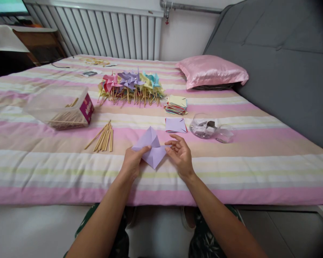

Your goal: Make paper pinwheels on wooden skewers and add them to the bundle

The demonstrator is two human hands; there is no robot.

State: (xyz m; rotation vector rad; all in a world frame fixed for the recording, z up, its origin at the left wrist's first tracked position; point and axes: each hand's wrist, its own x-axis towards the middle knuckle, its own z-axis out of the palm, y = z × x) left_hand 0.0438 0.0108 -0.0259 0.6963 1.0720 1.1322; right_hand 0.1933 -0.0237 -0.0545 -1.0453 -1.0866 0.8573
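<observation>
A purple paper square point(154, 157), cut and partly folded, is held above the front part of the bed. My left hand point(134, 160) grips its left side, with the thumb lying over the paper near the middle. On the other side, my right hand point(181, 154) pinches the right corner between thumb and a finger; its other fingers are curled loosely. Just beyond the paper lies a small stack of cut squares point(176, 125) with a purple one on top. Several wooden sticks point(104, 138) lie to the left of my hands.
Finished paper pinwheels point(129, 84) lie in a heap farther back, beside a taller stack of coloured paper point(176, 104). A clear plastic box point(61, 107) holds more sticks. To the right stand a clear bowl point(203, 126) of small items and a smaller clear container point(225, 134). A pink pillow point(212, 71) lies behind.
</observation>
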